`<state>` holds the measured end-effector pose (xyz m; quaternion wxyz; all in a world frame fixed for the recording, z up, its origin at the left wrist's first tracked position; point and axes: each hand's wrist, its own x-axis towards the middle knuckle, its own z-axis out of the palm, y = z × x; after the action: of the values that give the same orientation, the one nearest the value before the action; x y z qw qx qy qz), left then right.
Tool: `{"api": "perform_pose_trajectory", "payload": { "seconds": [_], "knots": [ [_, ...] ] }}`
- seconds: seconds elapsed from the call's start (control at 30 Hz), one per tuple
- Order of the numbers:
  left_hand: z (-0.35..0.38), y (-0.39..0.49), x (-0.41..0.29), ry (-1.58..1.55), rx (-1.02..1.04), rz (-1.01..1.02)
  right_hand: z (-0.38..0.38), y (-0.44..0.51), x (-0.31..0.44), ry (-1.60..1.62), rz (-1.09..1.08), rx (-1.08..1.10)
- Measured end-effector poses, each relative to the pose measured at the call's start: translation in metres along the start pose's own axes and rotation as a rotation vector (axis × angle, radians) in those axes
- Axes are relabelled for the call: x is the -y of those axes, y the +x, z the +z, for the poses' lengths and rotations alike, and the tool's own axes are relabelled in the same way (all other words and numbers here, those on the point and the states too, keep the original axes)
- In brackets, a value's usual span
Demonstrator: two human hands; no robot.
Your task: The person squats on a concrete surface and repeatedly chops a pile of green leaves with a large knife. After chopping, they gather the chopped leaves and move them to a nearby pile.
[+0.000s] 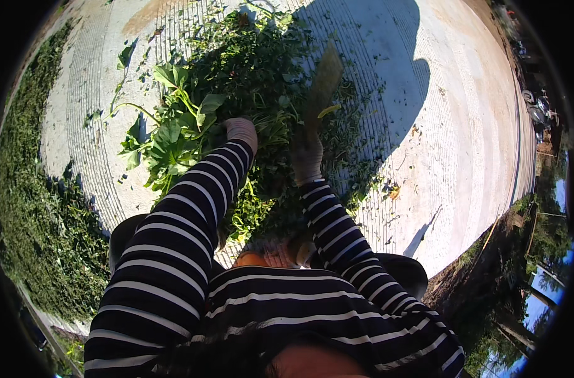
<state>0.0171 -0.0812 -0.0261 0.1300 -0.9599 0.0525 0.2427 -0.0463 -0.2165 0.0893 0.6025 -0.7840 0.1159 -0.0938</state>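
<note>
My left hand [241,130] grips a bundle of leafy green stems [272,127], whose cut-looking ends point right. Broad green leaves [166,139] of the bundle spread out to the left of that hand. My right hand [308,163] is closed around the handle end of a wide-bladed knife [324,80], its blade pointing away from me and somewhat blurred. Beneath and beyond both hands lies a heap of chopped greens [249,61], partly in shadow. A yellow leaf or stem piece [329,111] shows beside the blade. The fingers of both hands are mostly hidden.
Grooved concrete [457,141] surrounds the heap, with leaf scraps scattered over it. A long spread of chopped greenery [36,227] covers the left side. Bare soil [471,279] and trees border the right, and a parked motorcycle [538,113] stands at the far right edge.
</note>
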Motion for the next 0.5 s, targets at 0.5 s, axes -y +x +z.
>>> {"api": "perform_pose_trajectory", "payload": {
  "seconds": [0.5],
  "knots": [
    [-0.011,-0.006,0.014,-0.100,0.045,-0.035,-0.019,0.029,0.022,0.303,-0.249,0.131]
  ]
}}
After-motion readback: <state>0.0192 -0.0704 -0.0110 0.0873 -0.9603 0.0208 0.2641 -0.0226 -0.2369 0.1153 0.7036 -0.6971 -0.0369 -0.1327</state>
